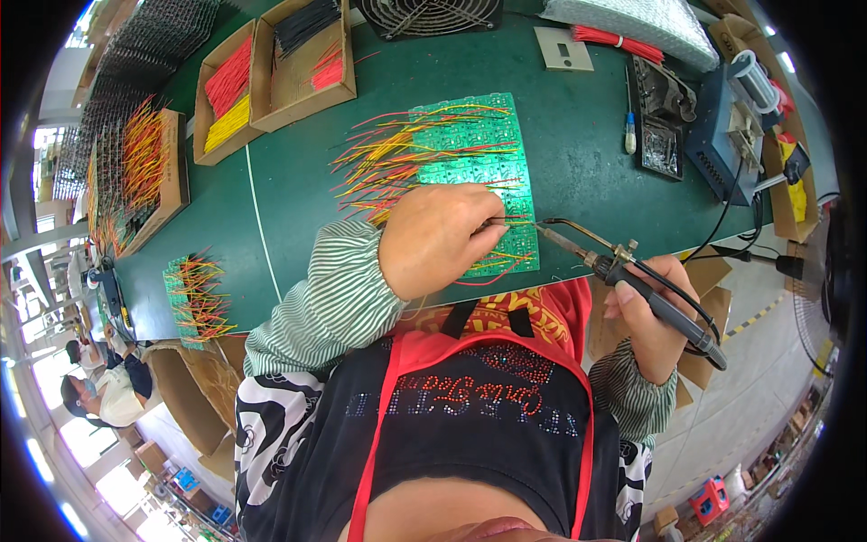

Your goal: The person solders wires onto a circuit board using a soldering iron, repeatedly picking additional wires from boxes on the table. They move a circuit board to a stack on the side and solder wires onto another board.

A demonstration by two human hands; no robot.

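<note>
A green circuit board panel (pixel 526 185) lies on the table in front of me, with rows of red, yellow and black wires (pixel 388 149) trailing off its left side. My left hand (pixel 442 233) rests over the panel's lower part, thumb and fingers pinched round thin wires whose ends reach the board's right portion. In my right hand (pixel 652 312) is a soldering iron (pixel 684 327) with a thin solder feed tube attached. Its tip points left, at the board's right edge close to the pinched wire ends; whether it touches cannot be made out.
Cardboard trays (pixel 262 99) of cut wires stand back left, near a wire-filled box (pixel 172 172). Another wired board (pixel 194 303) lies left. A fan grille (pixel 429 16) is at the back. On the right are a blue solder station (pixel 718 135), a screwdriver (pixel 630 135) and a black tray (pixel 662 149).
</note>
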